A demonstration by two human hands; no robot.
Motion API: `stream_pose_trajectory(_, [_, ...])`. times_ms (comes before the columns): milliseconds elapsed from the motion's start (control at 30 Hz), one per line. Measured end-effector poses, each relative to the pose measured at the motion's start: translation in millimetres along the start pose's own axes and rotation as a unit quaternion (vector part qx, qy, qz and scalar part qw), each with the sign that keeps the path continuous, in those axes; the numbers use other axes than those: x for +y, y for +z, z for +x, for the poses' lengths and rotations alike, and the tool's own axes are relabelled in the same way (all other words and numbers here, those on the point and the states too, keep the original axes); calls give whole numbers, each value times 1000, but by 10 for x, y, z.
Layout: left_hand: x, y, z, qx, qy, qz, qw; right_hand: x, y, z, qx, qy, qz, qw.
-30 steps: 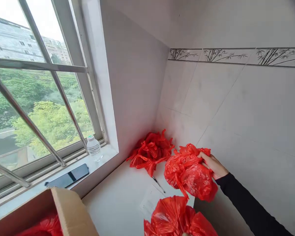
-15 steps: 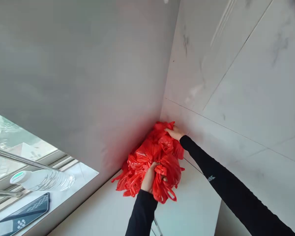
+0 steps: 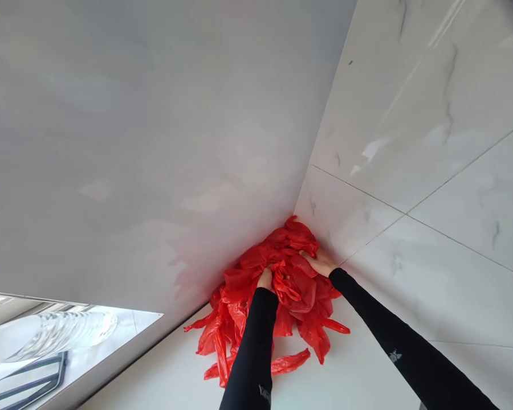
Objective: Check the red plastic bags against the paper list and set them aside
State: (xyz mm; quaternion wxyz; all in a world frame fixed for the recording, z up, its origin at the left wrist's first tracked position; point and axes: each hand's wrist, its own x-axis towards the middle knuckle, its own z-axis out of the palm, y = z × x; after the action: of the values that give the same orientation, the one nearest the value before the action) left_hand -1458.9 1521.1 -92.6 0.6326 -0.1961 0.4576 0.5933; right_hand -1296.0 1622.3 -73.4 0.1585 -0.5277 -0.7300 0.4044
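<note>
A heap of red plastic bags (image 3: 277, 285) is packed into the corner where two pale walls meet the white counter (image 3: 359, 381). Both my arms, in black sleeves, reach into it. My left hand (image 3: 265, 279) is closed in the middle of the heap, fingers buried in red plastic. My right hand (image 3: 320, 263) lies on the heap's right side next to the tiled wall, fingers curled over a bag. Loose handles and ends of the bags trail toward me on the counter.
A clear plastic water bottle (image 3: 51, 336) lies at the lower left on the window sill, with the edge of a dark phone (image 3: 29, 378) below it. A marbled tile wall (image 3: 431, 171) closes the right side, a plain wall the left.
The view has moved closer to the corner. Both hands have pushed deeper into the heap, and the bag my left hand carried now sits with the others.
</note>
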Motion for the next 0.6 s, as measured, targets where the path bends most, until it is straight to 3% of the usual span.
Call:
stream_pose_trajectory(67, [-8,4,-4,11,-1,-12,1000,72,-70,-170,19,-2,-3,1000])
stream_pose_trajectory(133, [-32,15,-78,7,3,-26,1000,131,-121,-451,79,-19,-15,997])
stream_pose_trajectory(200, [-63,39,-189,-15,18,-43,999,157,-123,-784,161,-70,-38,984])
stream_pose_trajectory(267, [-100,60,-307,-43,31,-56,997,139,-69,-1086,174,-140,-59,973])
stream_pose_trajectory(400, [-205,19,-494,-81,25,-50,995,9,126,-1347,35,-198,-60,978])
stream_pose_trajectory(600, [-374,-179,-566,-84,55,-21,995,-179,337,-1139,-122,-254,-75,957])
